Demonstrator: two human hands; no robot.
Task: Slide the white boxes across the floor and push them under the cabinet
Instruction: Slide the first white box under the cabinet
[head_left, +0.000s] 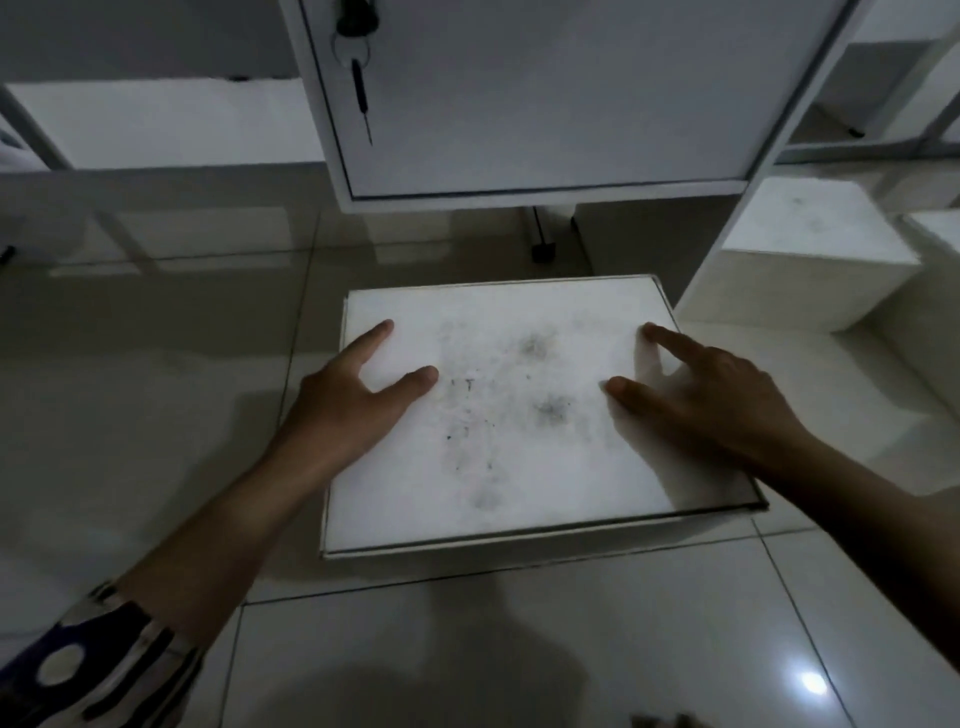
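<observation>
We are pressing down on the box (498, 415), a flat white carton with a smudged lid, lying on the floor (130, 415) just short of the cabinet (545, 104). It is looking stiff and probably light; the glossy tiles should be letting it glide easily, so we are judging that a steady push will do, with little risk beyond skewing it.

Our left hand (353, 395) is lying spread on the lid's left side, forefinger and thumb straight and wide apart, the other fingers hidden over the edge. Our right hand (711, 384) is lying on the right side, fingers likewise extended and splayed, gripping nothing. Taking hold at both sides like this is keeping the box square; pushing from the near edge might be steering it better into the gap.

The cabinet is standing on short legs, leaving a dark, low gap beneath. Keys (356, 47) are hanging from its door lock. More white boxes (810, 244) are sitting to the right, near the cabinet. The room is dim, and the tiles are reflecting a lamp.
</observation>
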